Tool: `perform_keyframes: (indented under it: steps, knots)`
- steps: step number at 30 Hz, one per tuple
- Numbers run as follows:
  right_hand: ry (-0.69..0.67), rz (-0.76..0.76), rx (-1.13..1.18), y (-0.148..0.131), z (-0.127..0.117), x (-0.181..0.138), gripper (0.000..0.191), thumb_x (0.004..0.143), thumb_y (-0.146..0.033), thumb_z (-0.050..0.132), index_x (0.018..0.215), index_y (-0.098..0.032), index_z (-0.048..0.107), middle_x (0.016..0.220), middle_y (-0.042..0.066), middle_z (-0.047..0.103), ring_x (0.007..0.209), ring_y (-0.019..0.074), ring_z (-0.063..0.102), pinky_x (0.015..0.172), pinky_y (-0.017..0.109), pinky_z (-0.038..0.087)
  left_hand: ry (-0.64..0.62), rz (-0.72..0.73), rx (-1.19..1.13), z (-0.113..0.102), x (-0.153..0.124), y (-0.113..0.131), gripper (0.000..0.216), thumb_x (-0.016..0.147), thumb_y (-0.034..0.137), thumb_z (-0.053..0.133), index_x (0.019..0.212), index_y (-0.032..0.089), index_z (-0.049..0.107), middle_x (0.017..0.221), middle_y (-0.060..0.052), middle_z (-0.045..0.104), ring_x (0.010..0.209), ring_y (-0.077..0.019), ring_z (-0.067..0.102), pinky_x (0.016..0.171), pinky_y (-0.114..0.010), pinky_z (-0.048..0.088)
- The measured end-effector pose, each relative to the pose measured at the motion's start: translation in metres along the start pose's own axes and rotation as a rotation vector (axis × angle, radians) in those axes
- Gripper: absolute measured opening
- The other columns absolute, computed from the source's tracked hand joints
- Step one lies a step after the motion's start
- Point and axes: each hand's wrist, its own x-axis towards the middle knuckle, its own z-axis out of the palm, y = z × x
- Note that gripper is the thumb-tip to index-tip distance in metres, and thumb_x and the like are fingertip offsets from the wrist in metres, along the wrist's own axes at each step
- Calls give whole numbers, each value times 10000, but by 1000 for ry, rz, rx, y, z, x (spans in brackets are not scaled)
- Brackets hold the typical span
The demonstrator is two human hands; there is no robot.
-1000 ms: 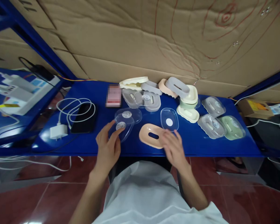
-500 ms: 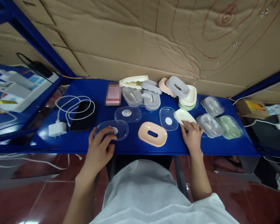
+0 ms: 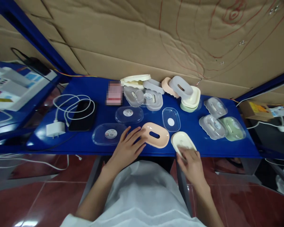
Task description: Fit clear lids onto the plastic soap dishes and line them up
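My right hand (image 3: 190, 162) grips the near edge of a cream oval soap dish (image 3: 182, 138), close to the table's front edge. My left hand (image 3: 130, 145) is open with fingers spread; its fingertips reach the left end of a peach soap dish (image 3: 164, 136) that has a slot in its middle. Whether they press on it I cannot tell. Left of that hand lies a clear oval lid (image 3: 99, 134) with a round label. Behind are a second labelled clear lid (image 3: 138, 115) and a clear lid with a white dot (image 3: 167, 113).
Grey lidded dishes (image 3: 209, 126) and a green one (image 3: 235, 129) lie at the right. Along the cardboard wall (image 3: 123, 41) several dishes are piled, including a grey slotted dish (image 3: 186, 90). On the left are a phone (image 3: 79, 124), a white charger (image 3: 55, 129) and its coiled cable.
My left hand has left the clear lid and moved right to the peach dish. My right hand has brought the cream dish nearer to me and slightly left.
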Motion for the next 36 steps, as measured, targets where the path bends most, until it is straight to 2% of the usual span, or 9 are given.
perform_keyframes:
  steps: [4,8,14,18,22,24,26,32,36]
  knots:
    - [-28,-117,34,-17,1,9,269,1108,-277,616,1365,-246,685,1060,44,779,933,205,683,944,403,417,129,-34,-81,5,11,-7,238,1039,163,677,1255,255,716,1224,-66,786,1271,-273,688,1103,-475,577]
    - [4,-166,72,-28,11,32,322,1109,-270,627,1426,-254,679,1064,42,771,985,196,698,990,420,409,223,-105,-22,-3,3,-11,225,1027,144,691,1205,276,730,1181,-57,773,1262,-286,669,1109,-503,559]
    - [-38,-217,153,-39,26,60,306,1109,-274,624,1403,-288,708,1123,52,780,1087,206,730,1077,460,462,353,-205,60,-17,-12,-8,227,1013,131,713,1191,273,705,1172,-64,755,1235,-290,674,1070,-513,566]
    - [7,-274,322,-40,30,66,316,1087,-238,634,1387,-301,709,1185,39,795,1138,214,751,1199,514,507,240,-141,-22,-7,-10,-4,196,1044,152,676,1200,269,699,1162,-60,752,1228,-273,677,1071,-489,567]
    - [201,-143,318,-33,32,63,345,1033,-287,722,1377,-294,700,1272,99,761,1285,289,708,1104,523,591,124,-64,-127,5,-4,2,211,1065,144,640,1250,234,686,1209,-83,744,1211,-245,686,1042,-421,576]
    - [172,-126,224,-30,34,62,468,1020,-365,749,1468,-281,643,1462,145,680,1459,341,595,1151,562,555,114,-53,-132,7,-3,4,247,1065,151,643,1296,232,674,1226,-92,740,1204,-246,692,1039,-418,574]
    - [81,-165,149,-29,36,63,509,1041,-386,717,1528,-294,600,1595,140,596,1549,347,507,1222,592,488,87,-47,-115,7,-2,6,291,1059,172,659,1341,242,667,1237,-95,742,1201,-254,697,1040,-427,571]
    - [5,-254,158,-30,36,69,327,1079,-288,650,1404,-290,685,1528,93,675,1506,286,564,1233,536,465,-4,-45,-46,9,-2,8,194,1032,171,668,1210,225,723,1281,-113,745,1216,-284,694,1038,-456,560]
    - [-9,-211,195,-17,33,82,419,1123,-301,524,1534,-296,602,1625,101,591,1545,286,522,1239,540,450,3,-61,-82,9,-2,9,213,1025,209,685,1237,226,705,1379,-123,719,1271,-291,679,1069,-465,550]
